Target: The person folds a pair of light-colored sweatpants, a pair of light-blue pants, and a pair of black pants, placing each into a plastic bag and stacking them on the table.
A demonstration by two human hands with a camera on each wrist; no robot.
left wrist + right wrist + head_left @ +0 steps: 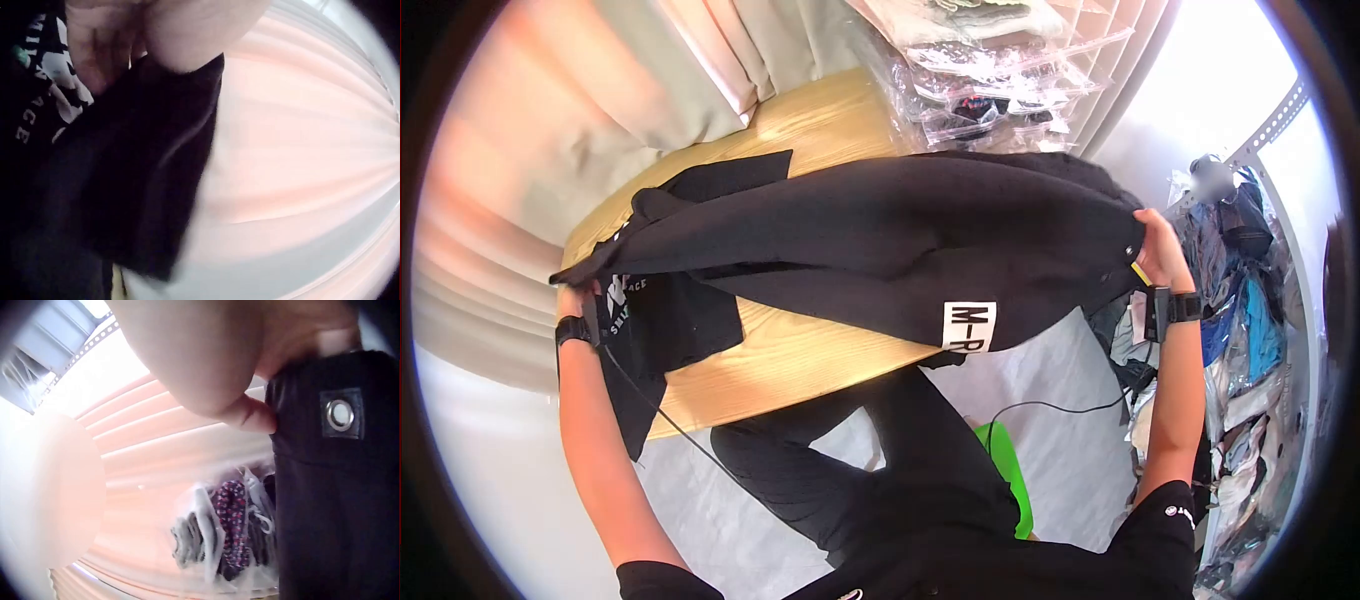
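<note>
A pair of black pants is stretched sideways above the wooden table, a white patch with black lettering showing on it. My left hand pinches the leg end at the left; in the left wrist view, the dark hem hangs beneath the thumb. At the right, my right hand grips the waistband, its thumb along the edge. Close to that hand, a metal eyelet shows in the right wrist view. Under the pants' left part lies a black garment with white print, partly covered.
Clear bags of folded clothes are stacked at the back of the wooden table. Curtains hang behind it on the left. To the right, a metal rack stands by many bagged clothes. A green object is below.
</note>
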